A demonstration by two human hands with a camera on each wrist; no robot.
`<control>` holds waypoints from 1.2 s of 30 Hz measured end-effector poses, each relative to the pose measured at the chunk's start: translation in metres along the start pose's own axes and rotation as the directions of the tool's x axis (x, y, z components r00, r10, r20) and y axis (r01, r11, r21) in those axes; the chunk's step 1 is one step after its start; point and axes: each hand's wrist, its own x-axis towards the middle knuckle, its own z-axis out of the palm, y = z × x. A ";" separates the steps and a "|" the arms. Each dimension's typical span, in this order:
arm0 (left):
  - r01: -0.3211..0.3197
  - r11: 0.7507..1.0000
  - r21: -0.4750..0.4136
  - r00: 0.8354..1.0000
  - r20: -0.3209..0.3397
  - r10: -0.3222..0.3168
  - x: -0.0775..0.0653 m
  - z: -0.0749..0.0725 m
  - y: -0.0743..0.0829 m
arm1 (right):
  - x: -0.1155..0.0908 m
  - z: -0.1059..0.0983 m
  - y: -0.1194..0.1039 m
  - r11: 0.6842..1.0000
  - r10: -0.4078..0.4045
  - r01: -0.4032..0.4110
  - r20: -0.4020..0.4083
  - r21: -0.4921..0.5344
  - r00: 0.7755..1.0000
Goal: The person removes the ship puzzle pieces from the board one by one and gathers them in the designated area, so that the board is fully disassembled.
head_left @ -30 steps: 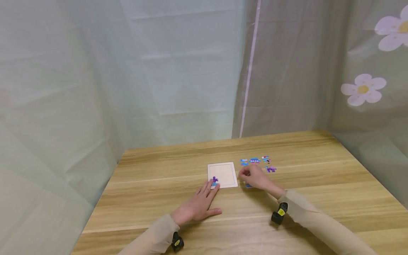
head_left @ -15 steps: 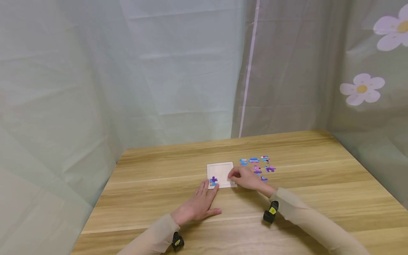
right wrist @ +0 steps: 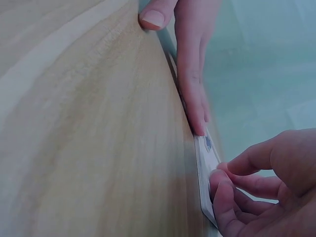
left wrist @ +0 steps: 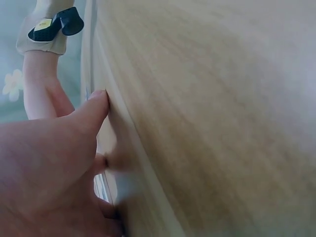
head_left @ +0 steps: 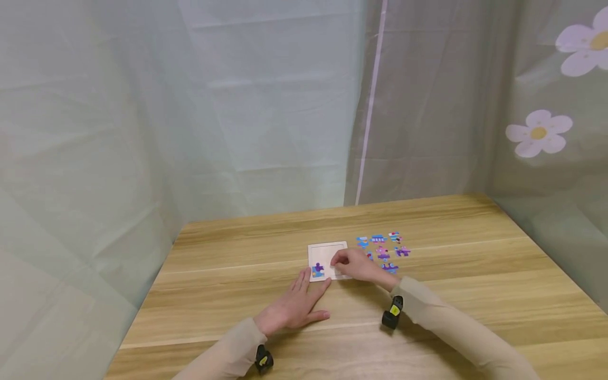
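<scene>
A white puzzle tray (head_left: 328, 246) with a raised border lies on the wooden table. In its near left corner sits a blue and purple puzzle piece (head_left: 318, 271). My left hand (head_left: 294, 306) lies with fingers spread, fingertips at the tray's near left edge and thumb on the table. Over the right part of the tray, my right hand (head_left: 358, 265) pinches a small puzzle piece (head_left: 332, 270), of which only a pale edge shows beneath the fingertips. The right wrist view shows thumb and fingers (right wrist: 232, 177) brought together low over the tray, the piece mostly hidden by them.
Several loose puzzle pieces (head_left: 382, 253) in blue, pink and purple lie right of the tray, some partly behind the right hand. The wooden table (head_left: 228, 248) reaches back to a pale curtain (head_left: 266, 132). A grey curtain with flowers (head_left: 539, 133) hangs at the right.
My right hand has moved left from beside the loose pieces to over the tray, bringing a piece along. More loose pieces show where it was. The left hand has stayed nearly still.
</scene>
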 end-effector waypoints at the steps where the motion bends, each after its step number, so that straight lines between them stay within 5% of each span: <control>1: 0.000 1.000 -0.004 1.000 0.006 0.000 0.000 0.000 0.000 | 0.001 0.000 -0.001 1.000 0.002 -0.002 0.000 -0.003 1.000; 12: -0.020 1.000 -0.007 0.994 0.104 0.021 0.003 -0.007 -0.011 | 0.010 0.006 -0.006 1.000 0.009 -0.009 0.003 -0.022 1.000; 36: -0.022 0.998 0.059 0.992 0.122 0.015 0.002 -0.004 -0.012 | 0.014 0.022 -0.016 0.997 0.077 -0.077 0.033 -0.019 0.996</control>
